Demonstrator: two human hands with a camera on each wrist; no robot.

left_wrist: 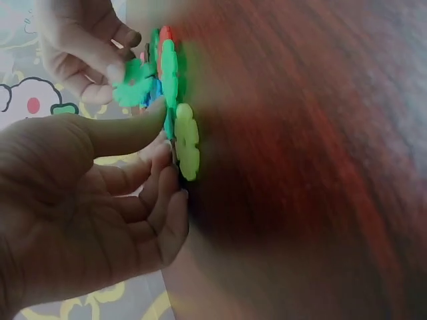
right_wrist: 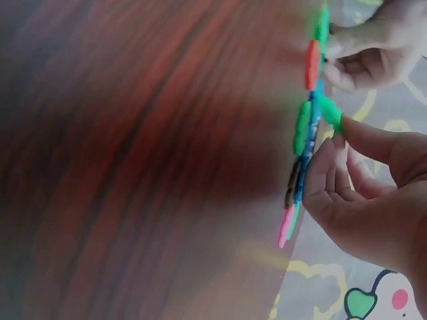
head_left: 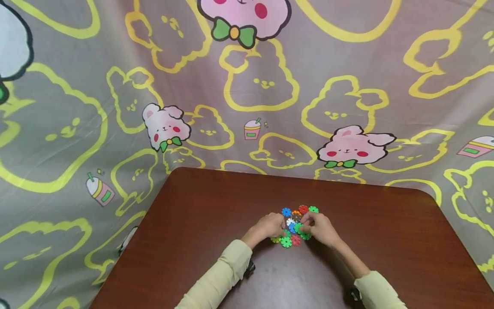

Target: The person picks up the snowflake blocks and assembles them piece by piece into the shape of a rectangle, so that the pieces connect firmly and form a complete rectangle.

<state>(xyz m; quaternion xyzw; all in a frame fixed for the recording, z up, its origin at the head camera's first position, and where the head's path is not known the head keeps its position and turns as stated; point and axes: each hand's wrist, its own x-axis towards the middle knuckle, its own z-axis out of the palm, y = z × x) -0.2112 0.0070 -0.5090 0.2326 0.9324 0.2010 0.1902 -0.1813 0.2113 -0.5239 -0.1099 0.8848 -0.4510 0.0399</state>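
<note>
Notched plastic building discs in several colours lie together on the brown table [head_left: 216,206]. My right hand [head_left: 322,229] pinches a green notched disc [left_wrist: 133,83] between thumb and fingers, tilted over a blue disc [head_left: 292,228] in the middle of the group. At the group's left side, my left hand [head_left: 271,225] pinches the edge of another green notched disc [left_wrist: 169,123]; its fingers partly hide that disc. A yellow-green disc [left_wrist: 188,142] sits just beside the left fingertips. A red disc [head_left: 295,240] and a green disc [head_left: 286,242] lie at the near side.
Farther back in the group are a blue disc [head_left: 286,212], a red disc [head_left: 303,209], an orange disc [head_left: 296,213] and a green disc [head_left: 313,209]. A patterned cloth [head_left: 266,141] with rabbit drawings hangs behind the table and along its sides.
</note>
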